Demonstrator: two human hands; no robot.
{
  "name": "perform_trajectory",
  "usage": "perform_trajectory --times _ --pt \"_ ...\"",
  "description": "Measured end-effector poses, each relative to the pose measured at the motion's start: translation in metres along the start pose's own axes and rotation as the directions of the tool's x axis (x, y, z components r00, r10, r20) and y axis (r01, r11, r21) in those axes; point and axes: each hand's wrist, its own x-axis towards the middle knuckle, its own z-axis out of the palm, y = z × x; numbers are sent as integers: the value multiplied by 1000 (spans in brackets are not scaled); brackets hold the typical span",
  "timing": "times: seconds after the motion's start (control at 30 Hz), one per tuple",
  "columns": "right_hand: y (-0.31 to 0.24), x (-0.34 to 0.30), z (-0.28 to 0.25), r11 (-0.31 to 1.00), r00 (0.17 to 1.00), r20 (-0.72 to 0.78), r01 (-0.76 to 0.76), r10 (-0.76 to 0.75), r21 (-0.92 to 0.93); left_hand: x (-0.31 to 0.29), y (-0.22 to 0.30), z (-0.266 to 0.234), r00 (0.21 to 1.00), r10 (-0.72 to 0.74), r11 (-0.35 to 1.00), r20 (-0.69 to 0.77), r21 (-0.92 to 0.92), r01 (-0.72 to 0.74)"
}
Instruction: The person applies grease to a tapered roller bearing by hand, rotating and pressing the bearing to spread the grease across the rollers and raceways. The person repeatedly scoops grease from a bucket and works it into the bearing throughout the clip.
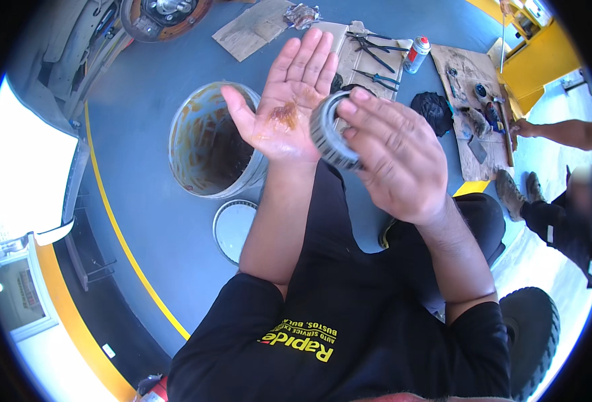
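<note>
My left hand [289,107] is held palm up with its fingers stretched out, and a smear of amber-brown grease [284,116] lies in the palm. In my right hand [403,157] is a metal roller bearing [333,130], a ring with rollers around its outside, gripped from above by the fingers. The bearing is tilted beside the left palm, close to its edge; whether they touch I cannot tell. Behind my left wrist stands a grease bucket [187,171], its inner wall streaked with brown grease. Its round white lid [236,231] appears to lie on the floor nearby.
Pliers [376,78] and a spray can [417,55] lie or stand beyond my hands. Cardboard [467,144] with parts and a black plastic bag [433,112] are to the right. Another person's arm [564,134] reaches in there. A tyre [530,335] is at lower right.
</note>
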Motion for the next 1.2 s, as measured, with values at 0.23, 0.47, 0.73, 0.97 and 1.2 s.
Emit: perform_trajectory --times 0.23,0.47,0.73,0.97,1.2 --pt "-12 -5 -2 964 994 -9 99 -105 -246 -3 1 1 996 -49 999 72 -10 50" --pt "-6 -7 11 930 985 -112 85 -133 -358 -4 -2 8 996 -63 998 64 7 63" --pt "-11 -11 11 909 982 -125 83 -145 -408 -6 -3 16 992 -67 998 105 18 66" --pt "-11 -15 11 893 968 -176 85 -179 -443 -8 0 24 984 -64 997 169 57 55" --pt "-14 -14 10 890 960 -200 87 -194 -448 -8 3 29 967 -78 997 241 23 74"
